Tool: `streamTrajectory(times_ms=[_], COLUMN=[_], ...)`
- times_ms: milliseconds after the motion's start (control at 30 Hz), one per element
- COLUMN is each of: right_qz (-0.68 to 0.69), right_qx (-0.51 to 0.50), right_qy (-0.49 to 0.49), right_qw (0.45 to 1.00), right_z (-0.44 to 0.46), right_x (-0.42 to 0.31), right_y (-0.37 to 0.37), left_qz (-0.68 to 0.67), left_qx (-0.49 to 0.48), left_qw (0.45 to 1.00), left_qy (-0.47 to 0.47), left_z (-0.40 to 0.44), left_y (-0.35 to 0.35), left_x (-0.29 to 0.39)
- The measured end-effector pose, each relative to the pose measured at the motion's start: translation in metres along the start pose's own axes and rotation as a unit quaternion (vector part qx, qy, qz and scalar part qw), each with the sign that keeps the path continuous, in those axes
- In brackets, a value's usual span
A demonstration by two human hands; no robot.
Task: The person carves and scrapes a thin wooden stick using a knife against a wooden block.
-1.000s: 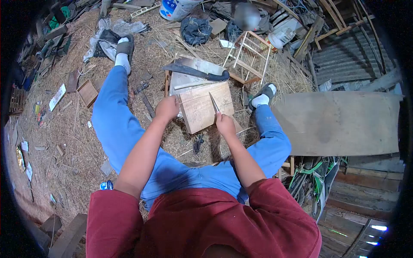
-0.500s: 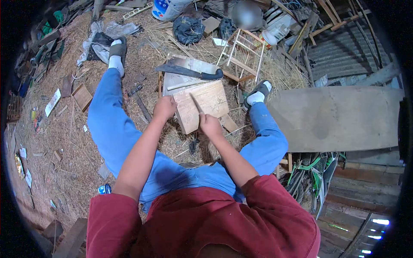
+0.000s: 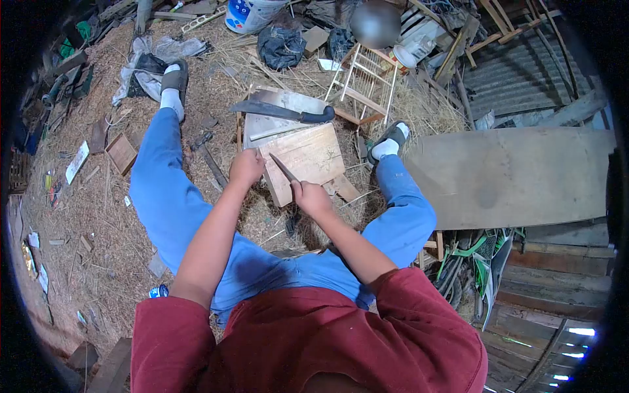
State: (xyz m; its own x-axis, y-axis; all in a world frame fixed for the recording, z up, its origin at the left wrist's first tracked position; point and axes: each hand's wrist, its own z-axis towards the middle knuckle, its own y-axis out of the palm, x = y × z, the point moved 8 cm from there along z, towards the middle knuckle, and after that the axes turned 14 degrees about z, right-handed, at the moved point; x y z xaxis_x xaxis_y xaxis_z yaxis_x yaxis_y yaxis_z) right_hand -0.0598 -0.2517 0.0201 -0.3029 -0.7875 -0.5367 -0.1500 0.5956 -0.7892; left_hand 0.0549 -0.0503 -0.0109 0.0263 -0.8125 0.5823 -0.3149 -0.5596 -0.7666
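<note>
My right hand (image 3: 312, 198) is wrapped round the handle of a narrow knife (image 3: 282, 168). Its blade points up and left over a pale wooden block (image 3: 316, 152) between my legs. At the block's left edge my left hand (image 3: 247, 168) is closed, fingers pinched; whatever is in them is too small or hidden to make out. Just beyond the block lies a thin pale strip of wood (image 3: 280, 131). A large dark-bladed machete (image 3: 278, 111) with a black curved handle rests on a grey board (image 3: 295, 98) behind it.
A hammer (image 3: 213, 167) lies on the straw-littered ground left of the block. Beyond stand a small frame of wooden sticks (image 3: 367, 88), a black plastic bag (image 3: 280, 47) and a white-and-blue bucket (image 3: 252, 16). A wide flat board (image 3: 511, 177) is at the right.
My right hand has shifted slightly left and down, and the knife has swung its tip left, closer to my left hand. The left hand stays at the block's edge.
</note>
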Motion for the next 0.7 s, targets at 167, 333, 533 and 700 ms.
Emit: streamTrajectory(times_ms=[167, 333, 533, 700], right_qz=[0.023, -0.008, 0.02, 0.058], right_qx=[0.081, -0.003, 0.055, 0.097], right_qy=[0.115, -0.002, 0.032, 0.064], right_qw=[0.99, 1.0, 0.998, 0.992], right_z=[0.025, -0.001, 0.008, 0.013], right_x=[0.051, 0.008, 0.02, 0.034], right_y=[-0.023, 0.007, 0.0, -0.021], left_qz=[0.011, 0.005, 0.008, 0.036], left_qx=[0.016, 0.009, 0.024, 0.026], left_qw=[1.0, 1.0, 1.0, 0.999], left_qy=[0.005, 0.012, 0.017, 0.015], left_z=[-0.002, -0.003, -0.004, -0.01], left_y=[-0.002, -0.004, -0.007, -0.012], left_x=[-0.001, 0.002, 0.005, 0.01])
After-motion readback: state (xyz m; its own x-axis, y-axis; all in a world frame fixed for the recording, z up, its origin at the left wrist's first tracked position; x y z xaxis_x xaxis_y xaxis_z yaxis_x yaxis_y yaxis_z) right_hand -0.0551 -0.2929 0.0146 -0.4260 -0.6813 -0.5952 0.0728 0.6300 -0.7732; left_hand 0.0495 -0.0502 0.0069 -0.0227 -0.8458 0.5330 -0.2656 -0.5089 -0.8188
